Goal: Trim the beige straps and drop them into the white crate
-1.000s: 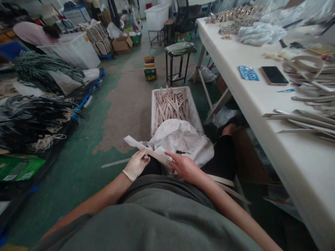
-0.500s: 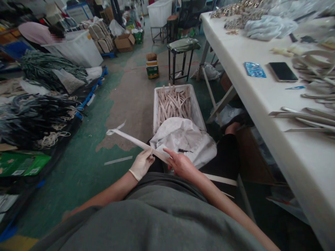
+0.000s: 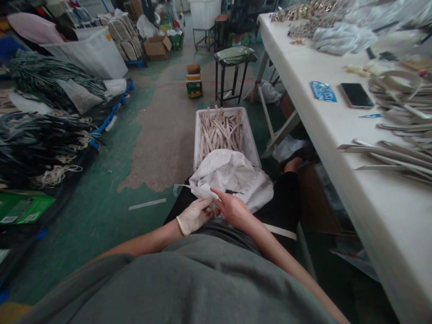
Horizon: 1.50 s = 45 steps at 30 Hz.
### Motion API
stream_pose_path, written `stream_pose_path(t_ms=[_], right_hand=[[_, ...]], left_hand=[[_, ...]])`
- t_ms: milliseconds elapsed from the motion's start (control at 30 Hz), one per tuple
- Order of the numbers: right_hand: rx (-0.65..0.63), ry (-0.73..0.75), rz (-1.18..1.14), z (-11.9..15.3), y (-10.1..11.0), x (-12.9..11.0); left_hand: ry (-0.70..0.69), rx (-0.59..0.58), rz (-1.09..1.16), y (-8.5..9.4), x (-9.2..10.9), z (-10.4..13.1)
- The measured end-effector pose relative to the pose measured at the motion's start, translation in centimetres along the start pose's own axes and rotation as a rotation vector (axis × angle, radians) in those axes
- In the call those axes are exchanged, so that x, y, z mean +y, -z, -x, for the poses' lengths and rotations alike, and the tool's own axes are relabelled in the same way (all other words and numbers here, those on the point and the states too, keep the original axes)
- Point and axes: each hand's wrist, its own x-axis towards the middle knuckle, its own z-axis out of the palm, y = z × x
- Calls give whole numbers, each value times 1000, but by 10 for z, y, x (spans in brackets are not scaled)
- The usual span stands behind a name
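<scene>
My left hand (image 3: pixel 199 215), in a pale glove, is closed on a whitish strip (image 3: pixel 195 188) in front of my lap. The strip's far end points up and left over my knee. Touching or nearly touching it, my right hand (image 3: pixel 231 206) is bare, with its index finger stretched toward the strip and the other fingers curled; what it grips is hidden. A white cloth sack (image 3: pixel 251 184) lies over my lap just beyond the hands. Behind it stands a white crate (image 3: pixel 251 135) full of beige strips (image 3: pixel 221 130). Another pale strip (image 3: pixel 280 231) lies under my right forearm.
On the right, a long white table (image 3: pixel 313 121) bears a phone (image 3: pixel 357 95), a blue packet (image 3: pixel 323 91) and grey strips (image 3: pixel 394 155). A black stool (image 3: pixel 232 74) stands ahead. Corded bundles (image 3: pixel 40 144) lie at the left, near a person (image 3: pixel 33 29) bending at a bin.
My left hand has moved right, close to my right hand. The strip, stretched far to the left before, now shows only a short length beyond the hands. The view has shifted slightly.
</scene>
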Motion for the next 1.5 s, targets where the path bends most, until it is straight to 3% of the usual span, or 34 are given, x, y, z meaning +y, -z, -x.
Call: stream_pose_path(t_ms=[167,367,500,633,767,867,933,1100,1167,1267,1367,1500], right_hand=[[-36,-38,-88,17,12,2],[56,-12,-71,9,4,0],[92,11,-301,23,8,12],[239,48,-290,34,7,16],[343,156,-355,21,-5,15],[509,239,-446,18,-7,26],[573,339,-359,19,-7,35],[500,551,-48,15,-14,40],[503,563,-28,10,-17,37],[497,555,-142,12,-13,30],[416,542,-362,30,-1,26],[195,479,-612,63,16,29]], left_hand=[[-80,102,15,1,11,-2],[33,-81,-94,-9,6,2],[-47,-17,-56,-8,21,1],[-12,9,-41,-9,28,1],[81,-34,-24,-18,18,6],[116,-56,-16,-17,20,12],[151,-84,-29,-15,23,14],[173,-199,-71,-13,11,10],[148,-283,-94,-12,3,8],[241,-399,-92,-4,2,2],[251,-282,39,10,22,-10],[-48,101,207,18,75,-34]])
